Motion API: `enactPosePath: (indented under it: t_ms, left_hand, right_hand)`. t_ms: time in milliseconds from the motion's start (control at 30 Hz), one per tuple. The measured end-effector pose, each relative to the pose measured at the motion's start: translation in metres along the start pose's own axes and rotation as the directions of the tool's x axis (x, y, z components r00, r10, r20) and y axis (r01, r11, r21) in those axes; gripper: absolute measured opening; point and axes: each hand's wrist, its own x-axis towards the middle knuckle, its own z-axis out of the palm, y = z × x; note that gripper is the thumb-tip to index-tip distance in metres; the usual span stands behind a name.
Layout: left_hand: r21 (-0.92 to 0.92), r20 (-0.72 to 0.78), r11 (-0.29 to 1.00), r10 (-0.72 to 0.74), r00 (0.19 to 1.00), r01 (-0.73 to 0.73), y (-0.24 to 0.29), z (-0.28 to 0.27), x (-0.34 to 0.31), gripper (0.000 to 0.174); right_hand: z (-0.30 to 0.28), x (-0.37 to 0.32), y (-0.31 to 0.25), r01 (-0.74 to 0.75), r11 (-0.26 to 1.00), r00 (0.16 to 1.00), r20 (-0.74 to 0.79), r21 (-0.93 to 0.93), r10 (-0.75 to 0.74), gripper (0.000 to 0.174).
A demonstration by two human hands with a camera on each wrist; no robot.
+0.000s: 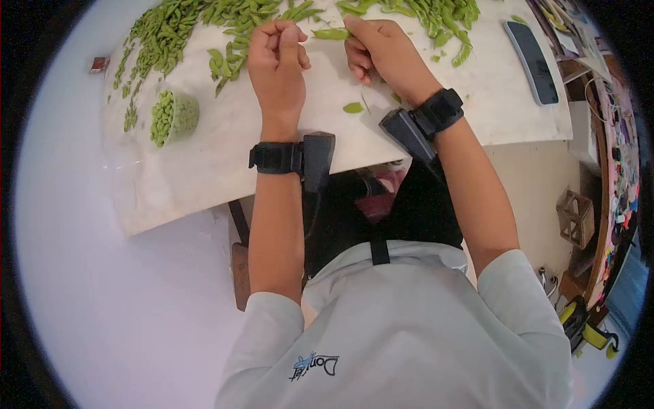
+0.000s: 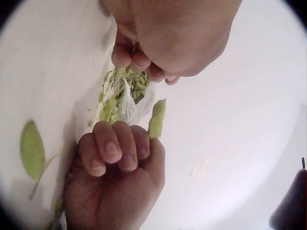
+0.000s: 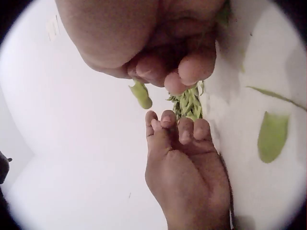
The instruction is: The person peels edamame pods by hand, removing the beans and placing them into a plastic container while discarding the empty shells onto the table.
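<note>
A green edamame pod (image 1: pixel 330 33) juts from the fingertips of my right hand (image 1: pixel 394 60), pinched at one end over the white table (image 1: pixel 310 102). Its free end points toward my left hand (image 1: pixel 278 71). The left wrist view shows the same pod (image 2: pixel 156 120) standing up from the thumb side of the right hand. My left hand is palm up just beside it, fingers loosely bent, with nothing visible in them. In the right wrist view a small gap separates the pod (image 3: pixel 141 95) from the left fingertips.
A clear cup (image 1: pixel 187 116) of shelled beans stands at the left. Heaps of pods (image 1: pixel 163 41) line the table's far side, with more pods (image 1: pixel 443 17) at right. An empty pod piece (image 1: pixel 353 108) lies near the front edge. A phone (image 1: pixel 533 65) rests at the right.
</note>
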Motion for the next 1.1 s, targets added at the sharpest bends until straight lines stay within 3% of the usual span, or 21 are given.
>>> enactPosePath:
  t_ms: [100, 300, 400, 800, 1100]
  left_hand:
    - [-0.167, 0.049, 0.984, -0.061, 0.997, 0.068, -0.001, 0.003, -0.001, 0.014]
    - [-0.007, 0.132, 0.994, -0.106, 0.986, 0.108, 0.011, 0.002, -0.004, 0.018]
    - [0.116, 0.176, 0.991, -0.079, 0.981, 0.059, 0.01, 0.004, -0.006, 0.02]
    - [0.17, 0.257, 0.985, -0.035, 0.966, -0.009, 0.008, 0.004, -0.006, 0.026]
    - [0.281, 0.335, 0.959, -0.13, 0.933, 0.033, 0.009, 0.0, -0.006, 0.025]
  right_hand:
    - [-0.004, 0.001, 0.006, 0.011, 0.999, 1.0, 0.015, 0.047, -0.012, 0.046]
    - [0.0, 0.001, 0.003, 0.004, 1.0, 1.0, -0.01, 0.009, -0.004, 0.045]
    - [0.001, -0.001, 0.007, -0.005, 1.0, 1.0, 0.011, 0.004, 0.005, 0.044]
    - [-0.001, -0.005, 0.002, -0.015, 0.999, 1.0, 0.021, 0.043, 0.014, 0.043]
    - [0.0, -0.006, 0.002, -0.015, 0.999, 0.999, 0.032, 0.029, 0.014, 0.043]
